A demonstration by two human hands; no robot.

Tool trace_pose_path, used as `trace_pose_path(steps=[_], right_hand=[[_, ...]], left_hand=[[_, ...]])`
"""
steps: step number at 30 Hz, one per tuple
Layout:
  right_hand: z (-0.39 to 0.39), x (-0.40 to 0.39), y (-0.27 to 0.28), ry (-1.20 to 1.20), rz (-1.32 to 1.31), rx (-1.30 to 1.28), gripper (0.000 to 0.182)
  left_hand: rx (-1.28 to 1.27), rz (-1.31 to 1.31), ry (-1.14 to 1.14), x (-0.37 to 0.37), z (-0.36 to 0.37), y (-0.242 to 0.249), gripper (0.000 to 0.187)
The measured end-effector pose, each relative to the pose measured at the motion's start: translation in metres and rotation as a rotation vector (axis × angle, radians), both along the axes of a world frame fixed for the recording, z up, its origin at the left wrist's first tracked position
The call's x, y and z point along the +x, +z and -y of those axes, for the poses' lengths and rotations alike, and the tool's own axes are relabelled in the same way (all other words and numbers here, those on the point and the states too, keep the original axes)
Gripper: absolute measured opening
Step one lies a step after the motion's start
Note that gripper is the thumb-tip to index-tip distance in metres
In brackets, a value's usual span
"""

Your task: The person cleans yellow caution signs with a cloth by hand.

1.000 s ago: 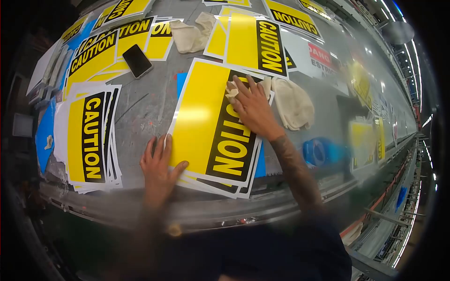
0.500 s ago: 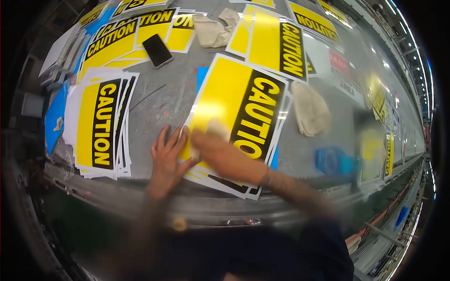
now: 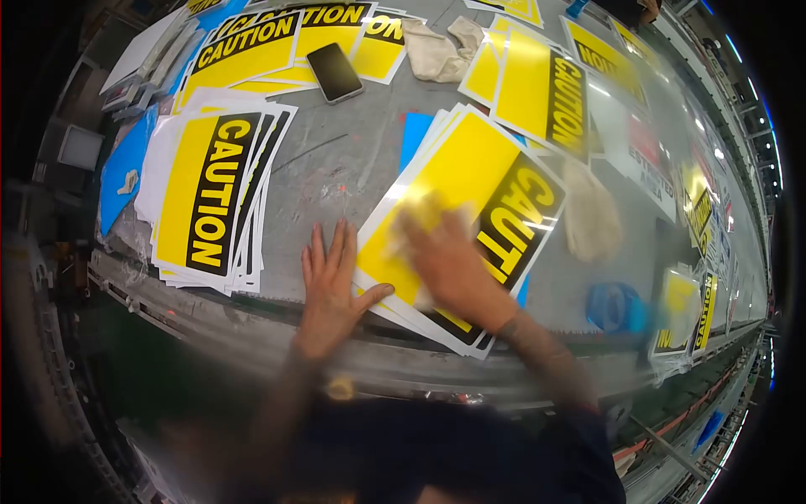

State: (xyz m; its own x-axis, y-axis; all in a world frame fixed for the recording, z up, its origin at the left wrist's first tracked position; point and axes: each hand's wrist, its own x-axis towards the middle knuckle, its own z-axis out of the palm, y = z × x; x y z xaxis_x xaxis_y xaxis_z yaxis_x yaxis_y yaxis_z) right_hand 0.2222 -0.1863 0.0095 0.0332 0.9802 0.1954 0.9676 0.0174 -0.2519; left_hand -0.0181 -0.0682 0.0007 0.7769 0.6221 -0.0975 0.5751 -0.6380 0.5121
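A yellow and black CAUTION sign [image 3: 470,164] lies at a slant on top of a small stack of similar signs in front of me. My left hand [image 3: 330,290] is flat with fingers spread, on the table beside the sign's left edge, its thumb on the sign's lower corner. My right hand [image 3: 449,260] is pressed onto the yellow part, holding a pale cloth [image 3: 395,239] against it. The hand and cloth are blurred by motion, and the hand and forearm cover part of the black lettering.
To the left sits another stack of CAUTION signs [image 3: 186,197]. A phone [image 3: 334,74] lies beyond, near a pale glove or cloth [image 3: 432,52]. Another pale cloth [image 3: 592,214] and a blue object [image 3: 613,307] are on the right. More signs [image 3: 541,92] cover the far side.
My right hand has moved up and across the sign with the cloth. The sign sits more slanted. The camera view has shifted, so the surroundings appear further right on the near side.
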Motion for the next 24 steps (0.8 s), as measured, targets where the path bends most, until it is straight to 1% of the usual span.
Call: trace_pose_path(steps=[1, 3, 4, 5, 6, 8, 9, 10, 11, 12, 14, 15, 18, 20, 22, 24], right_hand=[[-0.003, -0.011, -0.003, 0.145, 0.025, -0.017, 0.051], [-0.019, -0.017, -0.006, 0.132, -0.118, 0.009, 0.048], [-0.033, 0.022, -0.014, 0.078, -0.048, 0.039, 0.05], [-0.044, 0.061, -0.018, -0.004, 0.105, 0.109, 0.051], [-0.052, 0.087, 0.0, -0.046, 0.327, 0.206, 0.05], [-0.047, 0.075, -0.007, -0.068, 0.265, 0.087, 0.047], [-0.039, 0.051, -0.013, 0.066, 0.22, 0.092, 0.05], [-0.029, 0.015, 0.002, 0.124, 0.068, 0.074, 0.052], [-0.018, -0.006, 0.005, 0.183, -0.078, 0.017, 0.053], [-0.011, -0.011, 0.019, 0.163, -0.143, -0.079, 0.052], [-0.006, 0.002, 0.021, 0.048, -0.156, -0.069, 0.053], [-0.003, 0.008, 0.017, 0.012, -0.16, -0.058, 0.054], [0.004, 0.001, 0.015, -0.006, -0.118, -0.054, 0.056], [0.005, -0.008, 0.009, -0.04, -0.106, -0.005, 0.057], [0.006, -0.007, 0.007, -0.035, -0.111, 0.023, 0.057], [0.007, -0.005, 0.005, -0.026, -0.12, 0.028, 0.057]], left_hand=[[-0.016, 0.002, -0.006, 0.0, -0.002, 0.0, 0.118], [-0.026, 0.002, -0.02, 0.001, -0.003, 0.003, 0.119], [-0.017, 0.01, -0.023, 0.001, -0.002, 0.003, 0.117], [-0.005, 0.023, -0.02, 0.002, -0.001, 0.004, 0.114], [0.01, 0.038, -0.013, 0.002, 0.0, 0.004, 0.112], [0.008, 0.045, -0.006, 0.003, -0.002, 0.004, 0.115], [-0.001, 0.039, -0.005, 0.003, -0.002, 0.0, 0.118], [-0.014, 0.031, -0.007, 0.002, -0.002, -0.001, 0.121], [-0.028, 0.048, 0.0, 0.002, -0.003, 0.003, 0.117], [-0.003, 0.025, -0.016, 0.003, -0.009, 0.007, 0.116], [0.044, -0.012, -0.043, 0.006, -0.02, 0.012, 0.113], [0.135, -0.009, -0.03, 0.014, -0.033, 0.018, 0.109], [0.065, 0.296, 0.136, 0.062, -0.108, 0.007, 0.108], [0.129, 0.335, 0.245, 0.119, -0.177, 0.009, 0.107], [0.26, 0.228, 0.38, 0.179, -0.249, -0.013, 0.114], [0.333, -0.051, 0.489, 0.223, -0.293, -0.02, 0.119]])
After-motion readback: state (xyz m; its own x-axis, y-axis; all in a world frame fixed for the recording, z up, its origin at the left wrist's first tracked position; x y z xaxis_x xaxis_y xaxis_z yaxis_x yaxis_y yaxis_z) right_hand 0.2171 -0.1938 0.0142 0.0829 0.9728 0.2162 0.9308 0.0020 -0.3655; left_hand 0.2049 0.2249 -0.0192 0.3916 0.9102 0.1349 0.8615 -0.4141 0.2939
